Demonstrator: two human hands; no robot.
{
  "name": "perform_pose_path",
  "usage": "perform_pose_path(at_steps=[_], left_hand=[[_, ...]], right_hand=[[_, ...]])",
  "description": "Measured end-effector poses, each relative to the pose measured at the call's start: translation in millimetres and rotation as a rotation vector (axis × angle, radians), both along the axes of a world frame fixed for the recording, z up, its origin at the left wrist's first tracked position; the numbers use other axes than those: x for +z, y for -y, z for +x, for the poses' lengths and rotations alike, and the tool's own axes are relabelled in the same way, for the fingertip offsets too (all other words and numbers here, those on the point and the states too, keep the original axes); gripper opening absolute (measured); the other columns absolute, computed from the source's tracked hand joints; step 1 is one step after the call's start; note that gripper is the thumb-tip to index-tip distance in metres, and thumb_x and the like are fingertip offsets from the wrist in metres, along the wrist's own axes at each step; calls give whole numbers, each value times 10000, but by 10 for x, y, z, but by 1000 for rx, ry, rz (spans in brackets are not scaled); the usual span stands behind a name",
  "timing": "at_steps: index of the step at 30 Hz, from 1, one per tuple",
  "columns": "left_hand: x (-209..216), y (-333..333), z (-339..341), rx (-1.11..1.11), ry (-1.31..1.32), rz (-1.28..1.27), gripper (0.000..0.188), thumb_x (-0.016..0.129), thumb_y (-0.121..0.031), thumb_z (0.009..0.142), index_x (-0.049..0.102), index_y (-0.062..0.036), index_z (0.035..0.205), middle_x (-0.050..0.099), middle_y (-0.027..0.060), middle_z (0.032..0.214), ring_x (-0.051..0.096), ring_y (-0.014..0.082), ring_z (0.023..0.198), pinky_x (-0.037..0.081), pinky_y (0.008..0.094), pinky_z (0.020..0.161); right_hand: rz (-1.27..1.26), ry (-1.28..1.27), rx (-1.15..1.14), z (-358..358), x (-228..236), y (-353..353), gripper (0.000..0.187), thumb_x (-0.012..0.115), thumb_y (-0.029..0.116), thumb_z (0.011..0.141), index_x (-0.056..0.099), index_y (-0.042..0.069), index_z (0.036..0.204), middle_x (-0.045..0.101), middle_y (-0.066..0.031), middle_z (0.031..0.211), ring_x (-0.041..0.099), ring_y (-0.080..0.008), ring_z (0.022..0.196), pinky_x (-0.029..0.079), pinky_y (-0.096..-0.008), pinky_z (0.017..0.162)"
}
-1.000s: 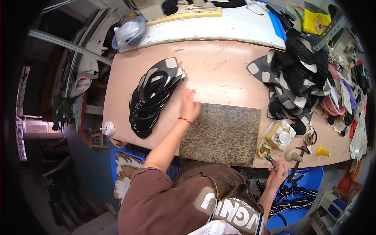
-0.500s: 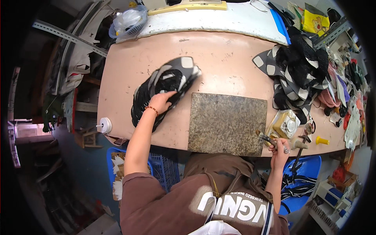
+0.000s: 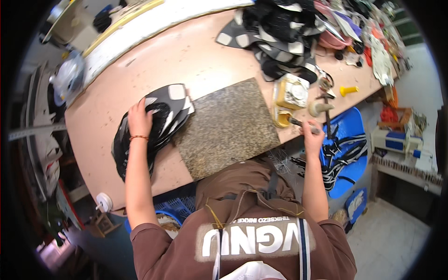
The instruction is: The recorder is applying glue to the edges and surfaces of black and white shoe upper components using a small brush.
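On the left half of the pink table lies a stack of black and grey shoe uppers (image 3: 168, 106) with pale patches. My left hand (image 3: 139, 120) rests on it, fingers curled over the edge of the top pieces; part of the grip is hidden. In my right hand (image 3: 312, 132) is a dark-handled brush (image 3: 296, 122). Its bristle end sits in the opening of a small yellow glue cup (image 3: 281, 117) at the table's front right. Between the hands lies a speckled grey-brown board (image 3: 228, 128), its left edge near the uppers.
Behind the cup stands a stained yellow container (image 3: 292, 92). A hammer (image 3: 327, 116), a pale cone (image 3: 319, 108) and a yellow spool (image 3: 349, 90) are to its right. More uppers (image 3: 284, 46) are heaped at the back. A blue bin (image 3: 351, 156) holds striped straps below. A white spool (image 3: 103, 202) sits front left.
My view has turned, swinging the table round. The brush has gone from above the board's right edge into the glue cup. The blurred top uppers now lie still under my left hand.
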State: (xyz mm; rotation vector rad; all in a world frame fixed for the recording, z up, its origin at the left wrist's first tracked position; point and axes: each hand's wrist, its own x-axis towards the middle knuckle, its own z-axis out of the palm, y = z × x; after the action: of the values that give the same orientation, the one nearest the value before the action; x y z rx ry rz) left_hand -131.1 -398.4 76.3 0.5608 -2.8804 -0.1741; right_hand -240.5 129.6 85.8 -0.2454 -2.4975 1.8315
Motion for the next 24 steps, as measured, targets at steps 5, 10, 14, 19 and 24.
perform_pose_path(at_steps=[5, 10, 14, 19, 24], left_hand=[[76, -82, -215, -73, -178, 95, 120, 627, -78, 776, 640, -64, 895, 626, 100, 877, 573, 313, 882, 471, 396, 763], [53, -44, -191, -11, 135, 113, 201, 606, -108, 811, 605, -62, 1006, 620, 139, 891, 588, 334, 887, 480, 392, 771], [305, -188, -270, -9, 31, 96, 201, 550, -144, 869, 554, -91, 1062, 628, 153, 895, 601, 352, 833, 483, 408, 709], [1175, -807, -417, -7, -231, 175, 181, 509, -106, 897, 549, -73, 1070, 633, 171, 826, 630, 332, 734, 492, 383, 616], [1116, -1431, -495, -117, -101, 582, 286, 561, -120, 856, 545, -34, 1128, 636, 184, 799, 622, 234, 648, 489, 330, 621]], right_hand=[[286, -8, 25, -56, -200, 46, 173, 693, 170, 772, 630, 16, 819, 616, -70, 702, 564, -112, 625, 459, -264, 603], [458, -110, 163, -26, -151, 130, 156, 695, 136, 743, 620, 13, 805, 618, -110, 774, 607, -216, 697, 469, -291, 660], [349, -288, 137, 87, 79, 70, 105, 676, 68, 737, 613, 9, 797, 617, -94, 776, 610, -208, 708, 470, -278, 668], [296, -188, 298, 145, -95, -215, 60, 631, 36, 757, 603, -3, 793, 610, -72, 769, 597, -151, 689, 466, -257, 644], [-773, 124, -12, 77, 71, -285, 60, 552, 65, 849, 524, 26, 885, 560, -105, 922, 505, -133, 692, 431, -263, 633]])
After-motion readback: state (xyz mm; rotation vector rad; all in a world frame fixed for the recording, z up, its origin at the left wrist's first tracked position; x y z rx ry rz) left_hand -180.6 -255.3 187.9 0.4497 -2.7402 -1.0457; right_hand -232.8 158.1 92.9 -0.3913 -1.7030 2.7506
